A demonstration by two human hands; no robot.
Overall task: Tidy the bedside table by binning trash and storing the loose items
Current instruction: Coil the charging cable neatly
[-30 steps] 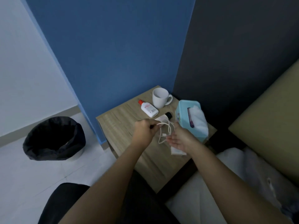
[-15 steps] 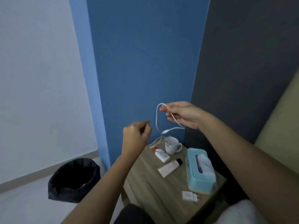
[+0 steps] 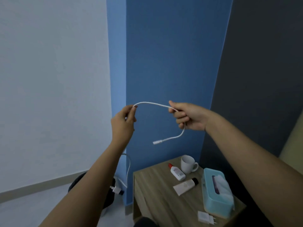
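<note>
Above the bedside table [image 3: 155, 202], fingers [image 3: 132, 112] of left hand [image 3: 122, 123] and right hand [image 3: 190, 116] pinch cable [image 3: 152, 104].

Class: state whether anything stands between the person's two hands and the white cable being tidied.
Nothing visible does. The left hand pinches the thin white charging cable and the right hand grips it, in mid-air.

white cable [image 3: 152, 103], arched aloft, ends dangling
</note>
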